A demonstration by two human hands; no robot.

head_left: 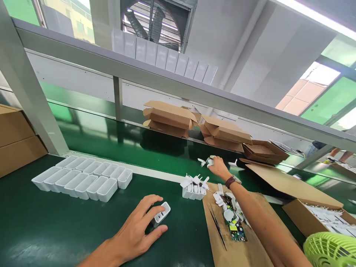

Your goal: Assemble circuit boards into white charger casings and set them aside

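My left hand (139, 226) is spread around a small white plastic charger housing (162, 214) with port slots in it, on the green table. One finger lies over the housing's edge, while the thumb looks apart from it. Farther off to the right, my right hand (218, 167), with a watch on the wrist, is closed on a white plastic part (205, 162) above the green belt. Its exact shape is partly covered by the fingers. Between the hands stands a small group of white housings (194, 193) with white pieces and prongs sticking out of them.
Rows of open white housings (83, 181) stand at left. Under my right arm, cardboard (219, 244) bears tweezers (217, 227) and circuit boards (236, 228). A box of white parts (300, 218) and a green fan (330, 248) are at right. Cardboard boxes (169, 120) line the belt (122, 142).
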